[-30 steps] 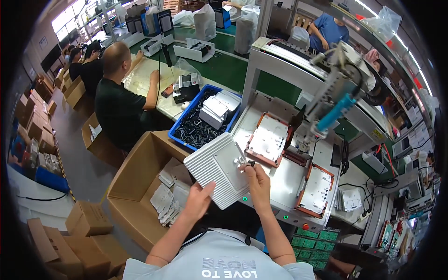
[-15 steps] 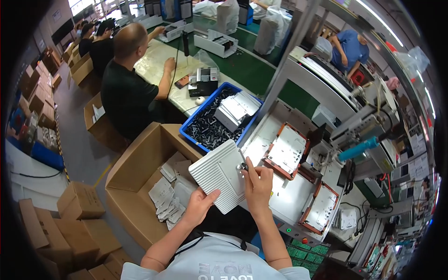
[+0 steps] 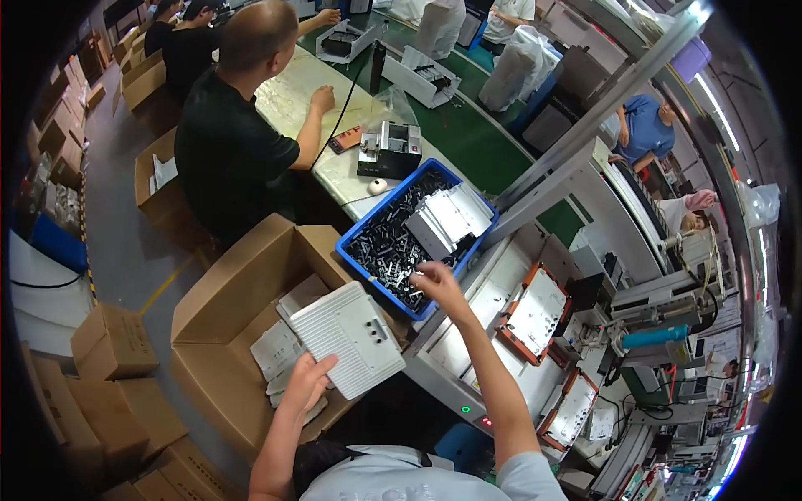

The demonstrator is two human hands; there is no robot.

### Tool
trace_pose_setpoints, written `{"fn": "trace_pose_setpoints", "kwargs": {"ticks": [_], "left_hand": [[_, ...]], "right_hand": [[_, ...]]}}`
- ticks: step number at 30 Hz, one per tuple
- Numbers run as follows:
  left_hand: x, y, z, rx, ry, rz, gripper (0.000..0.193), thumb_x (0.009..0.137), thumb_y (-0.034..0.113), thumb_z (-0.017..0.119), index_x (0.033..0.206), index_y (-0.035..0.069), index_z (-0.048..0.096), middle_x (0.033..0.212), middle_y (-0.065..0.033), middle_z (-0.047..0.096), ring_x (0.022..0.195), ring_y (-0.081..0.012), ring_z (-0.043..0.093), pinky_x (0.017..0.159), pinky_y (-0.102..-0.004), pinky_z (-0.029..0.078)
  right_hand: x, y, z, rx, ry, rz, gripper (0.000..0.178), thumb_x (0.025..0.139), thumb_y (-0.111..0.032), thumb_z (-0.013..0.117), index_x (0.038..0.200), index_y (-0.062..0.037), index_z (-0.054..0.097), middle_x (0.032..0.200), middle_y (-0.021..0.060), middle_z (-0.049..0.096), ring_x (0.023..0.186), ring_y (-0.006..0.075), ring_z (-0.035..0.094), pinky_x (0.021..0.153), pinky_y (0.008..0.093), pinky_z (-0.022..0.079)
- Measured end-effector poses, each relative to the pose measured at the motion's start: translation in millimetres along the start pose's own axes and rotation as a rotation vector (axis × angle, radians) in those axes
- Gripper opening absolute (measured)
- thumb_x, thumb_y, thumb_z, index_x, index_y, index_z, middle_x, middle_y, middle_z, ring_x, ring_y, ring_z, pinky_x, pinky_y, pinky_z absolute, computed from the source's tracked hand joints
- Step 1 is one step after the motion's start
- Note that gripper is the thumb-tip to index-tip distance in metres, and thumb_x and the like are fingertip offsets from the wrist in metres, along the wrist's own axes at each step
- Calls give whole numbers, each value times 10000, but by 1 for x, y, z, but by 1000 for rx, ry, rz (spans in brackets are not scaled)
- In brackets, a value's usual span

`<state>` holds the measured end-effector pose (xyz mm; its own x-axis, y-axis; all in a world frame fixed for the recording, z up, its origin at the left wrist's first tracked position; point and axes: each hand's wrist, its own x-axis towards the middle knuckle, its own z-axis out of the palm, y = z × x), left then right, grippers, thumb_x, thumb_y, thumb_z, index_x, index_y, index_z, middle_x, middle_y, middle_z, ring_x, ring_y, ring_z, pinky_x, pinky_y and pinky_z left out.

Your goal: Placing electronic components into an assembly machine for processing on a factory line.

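In my left hand [image 3: 309, 380] is a white ribbed panel [image 3: 334, 321], gripped by its near-left edge, the thumb on its upper face. The panel is tilted over the open cardboard box, and small dark fittings [image 3: 375, 332] sit near its right side. My right hand [image 3: 434, 281] is over the near side of a blue bin [image 3: 378, 288], fingers bent together among small black and silver parts [image 3: 396, 261]. What its fingertips hold, if anything, is too small to make out. A stack of silver-white metal pieces [image 3: 451, 219] lies in the bin beside that hand.
The cardboard box [image 3: 221, 305] below the panel holds several pale panels [image 3: 276, 349]. To the right, a machine bed carries two orange-framed fixtures [image 3: 535, 313] under a slanting metal post [image 3: 585, 134]. A person in black [image 3: 230, 150] sits at the bench on the left.
My right hand has left the panel's fittings and moved up to the blue bin. My left hand has carried the panel left and lower, over the box. The view has shifted.
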<state>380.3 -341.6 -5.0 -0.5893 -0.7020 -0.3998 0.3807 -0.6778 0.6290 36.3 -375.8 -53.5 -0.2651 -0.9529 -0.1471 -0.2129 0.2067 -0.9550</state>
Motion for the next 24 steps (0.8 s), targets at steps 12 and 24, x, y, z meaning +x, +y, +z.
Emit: {"fn": "trace_pose_setpoints", "kwargs": {"ticks": [12,24], "left_hand": [[-4,1,-47,-110,184,7,327,918,59,530,1225,-36,472,1177,-126,574,1060,-210,575,917,-354,462],[10,13,-39,-21,128,35,391,936,115,509,1292,-24,424,1244,-124,533,1134,-198,525,952,-339,429]], "right_hand": [[125,51,-34,-1224,786,-165,499,771,-301,700,1144,-18,528,1186,181,531,1114,349,476,901,439,411],[65,-80,-59,-894,528,-490,214,857,-96,554,1061,-36,536,945,185,569,820,361,579,723,416,477]]}}
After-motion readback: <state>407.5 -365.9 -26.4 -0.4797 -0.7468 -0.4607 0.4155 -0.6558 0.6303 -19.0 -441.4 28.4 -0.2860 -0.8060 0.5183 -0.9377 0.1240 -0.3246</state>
